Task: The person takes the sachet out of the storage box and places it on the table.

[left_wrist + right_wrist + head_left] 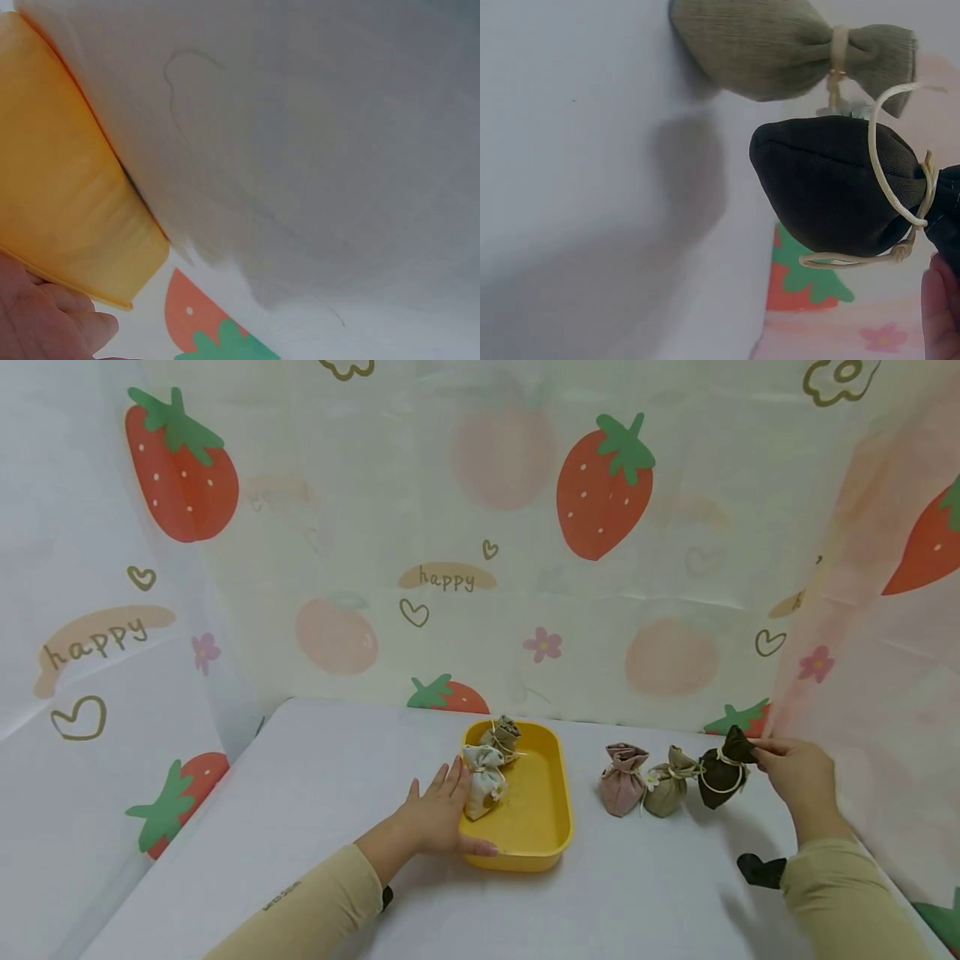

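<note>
My right hand (pixel 801 783) pinches the gathered top of a dark brown drawstring pouch (pixel 720 779), tied with a pale cord. In the right wrist view this dark pouch (pixel 832 187) hangs above the table, its shadow apart from it. Just left of it stand an olive-beige pouch (pixel 666 789) and a dusty pink pouch (pixel 622 783). My left hand (pixel 435 814) lies with straight fingers along the left rim of a yellow tray (pixel 551 802), thumb at its near edge. Inside the tray are a white pouch (pixel 482 785) and a grey-brown pouch (pixel 504 737).
The white tabletop (pixel 300 793) carries everything. A printed fabric backdrop (pixel 525 527) with strawberries rises behind and at both sides. Black straps (pixel 761 870) show near the wrists. The pink pouch stands between the tray and the other pouches on the right.
</note>
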Demonstrator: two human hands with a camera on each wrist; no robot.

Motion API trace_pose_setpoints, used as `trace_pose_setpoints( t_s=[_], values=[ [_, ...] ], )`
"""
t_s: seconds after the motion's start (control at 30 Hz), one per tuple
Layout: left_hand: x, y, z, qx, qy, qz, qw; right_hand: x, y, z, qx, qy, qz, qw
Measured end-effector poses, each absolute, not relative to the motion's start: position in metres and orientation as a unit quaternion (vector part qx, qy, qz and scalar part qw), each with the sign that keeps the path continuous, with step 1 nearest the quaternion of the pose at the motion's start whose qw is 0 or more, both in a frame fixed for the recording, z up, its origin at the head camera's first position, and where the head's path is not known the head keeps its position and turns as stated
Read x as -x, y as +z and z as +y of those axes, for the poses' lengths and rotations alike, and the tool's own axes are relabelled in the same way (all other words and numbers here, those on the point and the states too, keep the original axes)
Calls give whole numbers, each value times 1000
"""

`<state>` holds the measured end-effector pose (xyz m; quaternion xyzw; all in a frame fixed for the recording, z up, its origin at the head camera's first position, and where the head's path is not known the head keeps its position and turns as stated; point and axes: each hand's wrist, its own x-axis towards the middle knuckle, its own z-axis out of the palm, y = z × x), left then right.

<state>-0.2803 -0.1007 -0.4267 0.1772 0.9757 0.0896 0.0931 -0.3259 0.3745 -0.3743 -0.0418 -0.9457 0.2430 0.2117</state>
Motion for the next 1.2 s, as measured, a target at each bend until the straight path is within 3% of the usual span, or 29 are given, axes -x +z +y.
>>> trace_pose_setpoints(
  t_s=[0.23,0.67,1.2],
  values=[
    [281,-428,-101,-181,90,975,87,328,-388,368,37,253,-945,202],
    [281,-428,-101,-180,90,976,86,333,-411,365,51,288,-948,124],
    [282,-430,-101,-179,96,975,87,332,-408,366,66,320,-937,120]
  ],
)
